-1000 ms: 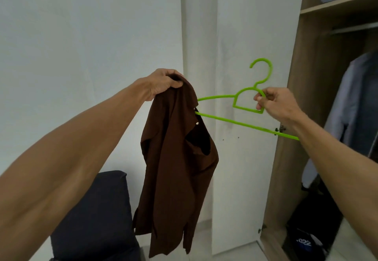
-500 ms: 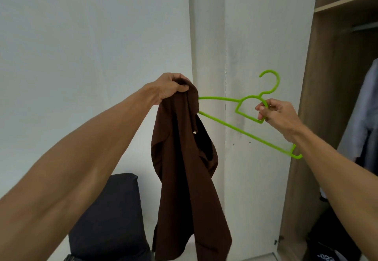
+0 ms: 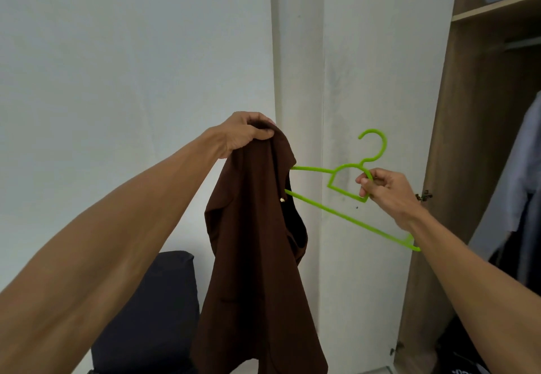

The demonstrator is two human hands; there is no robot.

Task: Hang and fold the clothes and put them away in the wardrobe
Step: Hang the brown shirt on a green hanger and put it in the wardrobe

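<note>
slantwise hanger [image 3: 336, 213], hook upward

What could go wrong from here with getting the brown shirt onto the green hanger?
1. Only one end of the green hanger is inside the brown shirt; if the left hand lets go of the bunched fabric, the shirt would likely drop.
2. The right hand pinches the tilted hanger near its neck, so the shirt's weight may twist it loose.

Soft, even, fairly bright light with faint shadows; wide-angle bending stretches the edges, and the picture is slightly soft throughout.
</note>
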